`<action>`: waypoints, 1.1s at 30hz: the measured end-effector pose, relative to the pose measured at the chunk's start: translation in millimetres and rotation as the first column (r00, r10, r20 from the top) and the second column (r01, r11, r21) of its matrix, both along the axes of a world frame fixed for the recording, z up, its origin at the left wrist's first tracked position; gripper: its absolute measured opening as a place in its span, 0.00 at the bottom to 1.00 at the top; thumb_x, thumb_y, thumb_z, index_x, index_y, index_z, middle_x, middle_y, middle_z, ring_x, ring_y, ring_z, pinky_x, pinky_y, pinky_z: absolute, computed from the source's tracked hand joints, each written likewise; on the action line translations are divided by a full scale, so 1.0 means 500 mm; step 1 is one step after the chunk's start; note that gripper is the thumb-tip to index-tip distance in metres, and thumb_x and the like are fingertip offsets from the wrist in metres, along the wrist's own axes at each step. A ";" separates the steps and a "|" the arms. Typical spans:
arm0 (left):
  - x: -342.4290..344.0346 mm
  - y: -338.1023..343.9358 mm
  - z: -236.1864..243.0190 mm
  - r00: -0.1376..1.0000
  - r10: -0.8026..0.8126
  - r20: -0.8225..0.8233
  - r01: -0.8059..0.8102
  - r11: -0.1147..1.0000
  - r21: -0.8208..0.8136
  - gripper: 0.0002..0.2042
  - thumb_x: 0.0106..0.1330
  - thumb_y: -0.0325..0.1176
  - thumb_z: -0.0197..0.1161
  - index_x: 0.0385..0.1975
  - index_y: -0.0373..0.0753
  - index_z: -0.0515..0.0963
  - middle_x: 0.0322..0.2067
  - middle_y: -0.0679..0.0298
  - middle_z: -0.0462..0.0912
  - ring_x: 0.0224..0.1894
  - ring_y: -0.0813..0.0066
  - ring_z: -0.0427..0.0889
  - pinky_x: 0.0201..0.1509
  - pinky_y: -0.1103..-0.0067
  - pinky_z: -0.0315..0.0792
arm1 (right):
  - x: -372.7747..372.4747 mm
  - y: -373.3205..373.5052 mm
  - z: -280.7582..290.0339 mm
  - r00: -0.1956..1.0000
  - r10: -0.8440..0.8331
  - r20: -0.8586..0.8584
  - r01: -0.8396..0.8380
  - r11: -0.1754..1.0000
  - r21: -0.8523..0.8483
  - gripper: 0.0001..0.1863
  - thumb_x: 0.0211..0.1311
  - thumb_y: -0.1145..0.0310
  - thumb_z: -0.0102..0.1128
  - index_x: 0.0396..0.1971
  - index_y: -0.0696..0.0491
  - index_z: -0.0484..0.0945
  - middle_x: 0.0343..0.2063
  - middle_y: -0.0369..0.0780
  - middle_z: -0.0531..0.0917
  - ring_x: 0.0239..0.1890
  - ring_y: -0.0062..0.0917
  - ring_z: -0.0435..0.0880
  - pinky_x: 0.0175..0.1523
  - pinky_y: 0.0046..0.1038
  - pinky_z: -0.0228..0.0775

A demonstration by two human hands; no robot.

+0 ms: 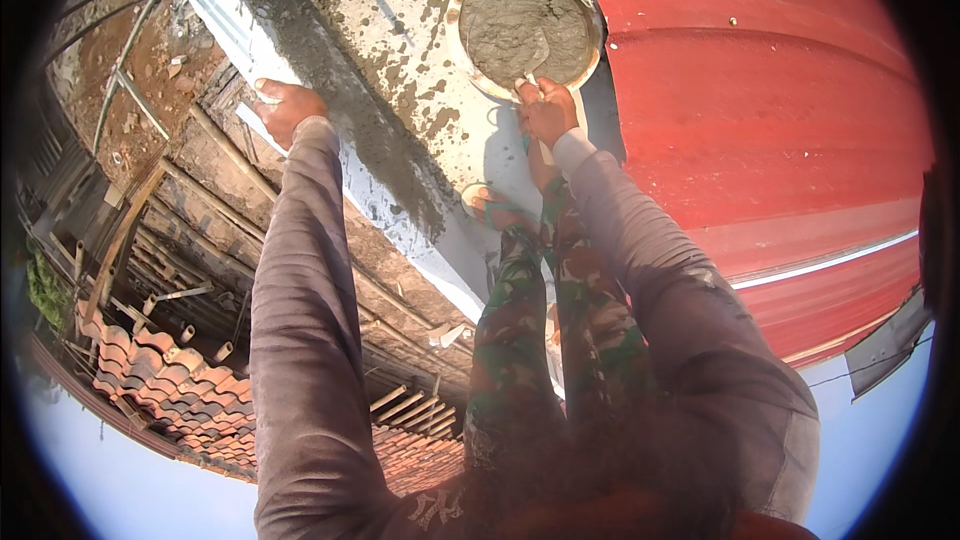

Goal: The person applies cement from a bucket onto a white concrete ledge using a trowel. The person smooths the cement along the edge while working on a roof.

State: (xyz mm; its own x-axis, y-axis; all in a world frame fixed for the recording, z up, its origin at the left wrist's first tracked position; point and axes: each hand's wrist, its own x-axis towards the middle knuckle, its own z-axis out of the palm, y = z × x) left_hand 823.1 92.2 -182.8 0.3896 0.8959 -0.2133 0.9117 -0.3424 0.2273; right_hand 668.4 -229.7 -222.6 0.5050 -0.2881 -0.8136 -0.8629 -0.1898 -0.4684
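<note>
My right hand [548, 112] is closed round the handle of a trowel [540, 48], whose blade is partly sunk in wet grey mortar [510, 20]. The mortar fills a round, pale bucket [455, 40] standing on the concrete ledge. Out to the left, my left hand [290, 108] is closed at the ledge's outer edge on a white flat strip [258, 128]; my fingers hide much of it. A band of fresh mortar [375, 130] runs along the ledge beside that hand.
Mortar splashes dot the pale ledge [410, 60] where my feet stand. Red metal roofing [750, 120] borders it on the right. On the left, past the white-and-blue edge [385, 205], there is a drop to bamboo poles [215, 200], bare earth and a tiled roof [170, 380].
</note>
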 end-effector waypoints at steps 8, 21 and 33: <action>-0.003 -0.004 0.027 1.000 0.000 -0.001 0.000 1.000 -0.024 0.37 0.80 0.64 0.42 0.68 0.35 0.76 0.55 0.39 0.86 0.58 0.38 0.84 0.64 0.56 0.76 | -0.058 -0.061 0.086 0.977 -0.212 0.004 0.207 0.957 0.205 0.16 0.75 0.59 0.62 0.33 0.56 0.79 0.21 0.32 0.77 0.23 0.16 0.73 0.28 0.25 0.66; -0.015 0.018 -0.013 0.995 -0.027 0.101 0.020 0.997 0.074 0.28 0.82 0.60 0.45 0.61 0.45 0.80 0.51 0.45 0.88 0.51 0.39 0.87 0.57 0.54 0.79 | 0.155 0.159 0.292 0.976 -0.192 -0.106 0.215 0.742 0.636 0.16 0.76 0.56 0.59 0.35 0.54 0.78 0.22 0.34 0.76 0.18 0.18 0.72 0.21 0.24 0.66; -0.001 0.012 -0.008 0.997 -0.027 0.078 0.025 0.999 0.019 0.28 0.82 0.58 0.44 0.59 0.40 0.79 0.49 0.43 0.88 0.51 0.37 0.86 0.57 0.53 0.77 | 0.388 0.462 -0.027 0.861 -0.131 0.491 0.216 0.969 -0.120 0.15 0.76 0.58 0.63 0.41 0.57 0.80 0.30 0.44 0.84 0.35 0.39 0.85 0.41 0.41 0.76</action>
State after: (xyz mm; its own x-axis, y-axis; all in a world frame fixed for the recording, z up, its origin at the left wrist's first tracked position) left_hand 822.8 98.3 -186.9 0.4276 0.8888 -0.1649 0.8821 -0.3705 0.2907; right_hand 862.4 1.2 -236.0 0.7475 -0.5153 -0.4192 -0.5681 -0.1689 -0.8054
